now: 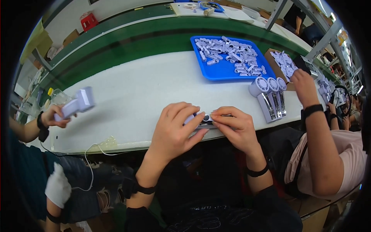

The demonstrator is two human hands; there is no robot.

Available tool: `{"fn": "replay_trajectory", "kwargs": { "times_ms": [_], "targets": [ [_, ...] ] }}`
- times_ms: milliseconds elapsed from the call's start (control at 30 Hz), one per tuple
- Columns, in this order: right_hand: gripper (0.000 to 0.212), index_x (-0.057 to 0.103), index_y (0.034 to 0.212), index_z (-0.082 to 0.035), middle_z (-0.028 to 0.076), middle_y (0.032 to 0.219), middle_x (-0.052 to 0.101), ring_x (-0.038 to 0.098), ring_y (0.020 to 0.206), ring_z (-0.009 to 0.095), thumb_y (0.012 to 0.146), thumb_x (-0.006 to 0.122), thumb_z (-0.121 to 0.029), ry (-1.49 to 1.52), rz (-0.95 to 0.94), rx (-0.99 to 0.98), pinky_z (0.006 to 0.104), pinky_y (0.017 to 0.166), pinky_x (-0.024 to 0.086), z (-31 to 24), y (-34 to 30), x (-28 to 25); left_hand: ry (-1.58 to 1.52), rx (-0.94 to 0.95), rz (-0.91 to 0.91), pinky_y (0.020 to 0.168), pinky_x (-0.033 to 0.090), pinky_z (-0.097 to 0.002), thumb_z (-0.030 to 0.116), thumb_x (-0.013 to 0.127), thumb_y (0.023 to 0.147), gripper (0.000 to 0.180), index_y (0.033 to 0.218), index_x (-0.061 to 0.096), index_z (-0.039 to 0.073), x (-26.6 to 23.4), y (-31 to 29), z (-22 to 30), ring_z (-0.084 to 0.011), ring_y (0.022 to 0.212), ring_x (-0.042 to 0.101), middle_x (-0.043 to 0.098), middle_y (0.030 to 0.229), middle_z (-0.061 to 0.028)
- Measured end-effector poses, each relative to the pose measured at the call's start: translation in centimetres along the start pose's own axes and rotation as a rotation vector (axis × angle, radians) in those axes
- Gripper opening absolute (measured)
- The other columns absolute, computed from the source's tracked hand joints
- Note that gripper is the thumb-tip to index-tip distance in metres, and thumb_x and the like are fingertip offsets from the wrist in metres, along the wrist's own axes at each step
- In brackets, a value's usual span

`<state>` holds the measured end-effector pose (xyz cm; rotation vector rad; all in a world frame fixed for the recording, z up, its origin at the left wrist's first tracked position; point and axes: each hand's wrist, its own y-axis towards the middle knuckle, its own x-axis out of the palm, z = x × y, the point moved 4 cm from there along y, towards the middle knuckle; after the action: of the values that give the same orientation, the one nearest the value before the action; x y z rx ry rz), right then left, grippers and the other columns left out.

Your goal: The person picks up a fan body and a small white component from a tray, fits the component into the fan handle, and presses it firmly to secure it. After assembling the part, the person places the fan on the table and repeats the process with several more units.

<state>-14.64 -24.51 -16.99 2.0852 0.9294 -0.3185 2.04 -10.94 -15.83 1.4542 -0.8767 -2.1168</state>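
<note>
In front of me, at the table's near edge, a lilac handheld fan [205, 124] lies on its side between my hands. Dark and shiny parts show in its open body. My left hand [174, 130] is closed around the end of the fan on the left, covering much of it. The fingers of my right hand [236, 127] are pinched together at its other end. Whether a small part is between those fingertips is hidden. Three more lilac fans [269, 98] stand in a row to the right, their handles open.
A blue tray [216, 76] of small lilac parts stands beyond my hands, beside a cardboard box [273, 66] of similar pieces. At left, a co-worker's hand [54, 117] holds a lilac fan [79, 102]. Another co-worker's hand [303, 86] reaches by the box. A white cable [92, 145] crosses the table edge.
</note>
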Motion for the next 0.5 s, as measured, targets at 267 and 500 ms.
{"fn": "replay_trajectory", "kwargs": {
  "times_ms": [267,500],
  "targets": [
    [0.020,0.081,0.112,0.003,0.015,0.112,0.079,0.078,0.103,0.031,0.092,0.078,0.005,0.092,-0.096,0.100,0.0426,0.099,0.061,0.4,0.5,-0.1,-0.159,0.025,0.060,0.090,0.058,-0.0395,0.007,0.087,0.082,0.020,0.101,0.081,0.004,1.6,0.7,-0.6,-0.0290,0.102,0.074,0.079,0.105,-0.0074],
    [0.021,0.081,0.112,0.003,0.017,0.113,0.081,0.078,0.111,0.032,0.092,0.079,0.004,0.065,-0.025,-0.023,0.0483,0.110,0.057,1.2,-0.7,0.5,-0.237,-0.017,0.054,0.085,0.060,-0.0376,0.005,0.088,0.080,0.018,0.097,0.080,0.003,1.7,0.7,-0.6,-0.0278,0.100,0.075,0.079,0.103,-0.0076]
  ]
}}
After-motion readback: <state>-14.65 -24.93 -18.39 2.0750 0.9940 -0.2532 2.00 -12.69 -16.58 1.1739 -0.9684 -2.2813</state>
